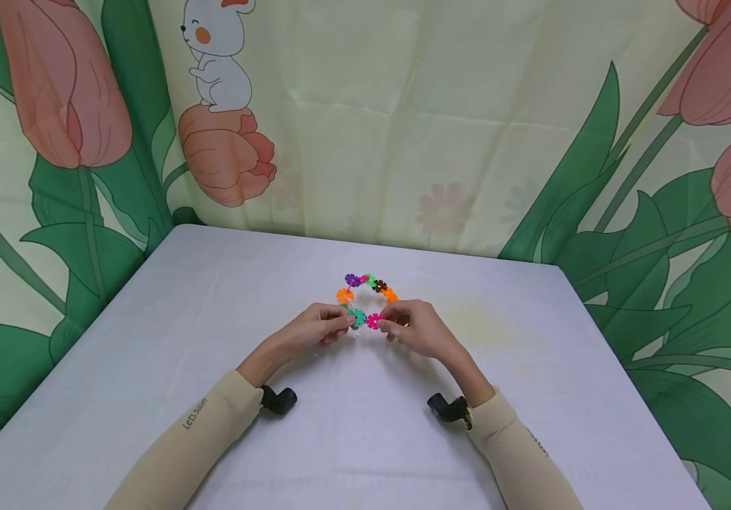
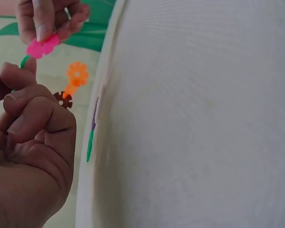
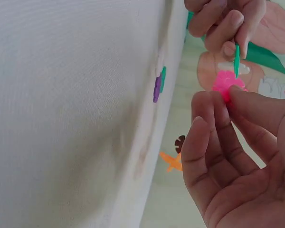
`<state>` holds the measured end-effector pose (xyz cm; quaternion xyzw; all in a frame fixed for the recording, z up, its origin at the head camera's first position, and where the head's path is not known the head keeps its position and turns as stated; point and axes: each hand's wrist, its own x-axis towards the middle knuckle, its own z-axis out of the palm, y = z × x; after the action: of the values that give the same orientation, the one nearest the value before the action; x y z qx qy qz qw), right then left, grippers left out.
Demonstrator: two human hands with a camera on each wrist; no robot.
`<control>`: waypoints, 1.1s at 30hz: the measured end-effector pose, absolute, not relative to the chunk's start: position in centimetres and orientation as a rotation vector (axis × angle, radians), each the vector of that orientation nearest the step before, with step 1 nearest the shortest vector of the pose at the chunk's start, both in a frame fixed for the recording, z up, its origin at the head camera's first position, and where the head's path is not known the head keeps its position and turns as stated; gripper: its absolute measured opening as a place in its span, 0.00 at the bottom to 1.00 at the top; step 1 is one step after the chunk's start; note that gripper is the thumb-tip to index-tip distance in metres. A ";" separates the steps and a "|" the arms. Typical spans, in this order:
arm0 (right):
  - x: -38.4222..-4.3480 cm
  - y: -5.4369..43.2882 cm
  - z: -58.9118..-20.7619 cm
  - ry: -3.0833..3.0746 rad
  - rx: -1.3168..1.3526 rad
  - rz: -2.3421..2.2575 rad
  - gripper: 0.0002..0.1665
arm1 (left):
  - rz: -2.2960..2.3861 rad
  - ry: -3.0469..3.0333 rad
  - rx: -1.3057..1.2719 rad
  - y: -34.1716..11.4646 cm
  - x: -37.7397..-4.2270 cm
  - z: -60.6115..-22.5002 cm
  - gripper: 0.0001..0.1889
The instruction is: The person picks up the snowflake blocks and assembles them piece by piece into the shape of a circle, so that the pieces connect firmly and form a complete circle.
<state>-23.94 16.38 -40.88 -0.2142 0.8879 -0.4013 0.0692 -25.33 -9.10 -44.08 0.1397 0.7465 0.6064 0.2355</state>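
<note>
nearest: beige sleeves (image 1: 200, 439). left hand (image 1: 316, 329) pinches a green snowflake disc (image 1: 358, 317); right hand (image 1: 421, 329) pinches a pink snowflake disc (image 1: 373, 321). these two meet edge to edge between the hands, over a white-covered table (image 1: 231, 283). just beyond, a purple disc (image 1: 353, 280), dark brown disc (image 1: 380, 286) and orange discs (image 1: 343, 295) sit in an arc. farthest: tulip-and-rabbit backdrop (image 1: 365, 142).

On my head feed I see a table (image 1: 365, 439) in a white cover, a faint yellowish stain (image 1: 486, 322) toward its right. Behind it hangs a creased cream backdrop (image 1: 340, 142) — printed with big pink tulips (image 1: 66, 85) and green leaves (image 1: 569, 184) at both sides. Left of centre, a white rabbit (image 1: 222, 78) sits on a drooping bloom (image 1: 225, 156). The light looks soft — shadows stay faint.
</note>
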 end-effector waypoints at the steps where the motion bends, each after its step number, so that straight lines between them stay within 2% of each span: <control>1: -23.9 16.4 -40.9 2.670 -0.653 -1.216 0.06 | 1.664 2.047 0.381 -9.1 -25.3 -44.1 0.17; 33: -23.6 16.0 -40.9 2.643 -0.748 -1.231 0.06 | 1.677 2.015 0.396 -9.1 -25.0 -43.8 0.18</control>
<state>-23.57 15.96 -40.89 -0.2478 0.8762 -0.4081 0.0660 -25.00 -9.06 -43.76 0.1451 0.7373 0.6136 0.2425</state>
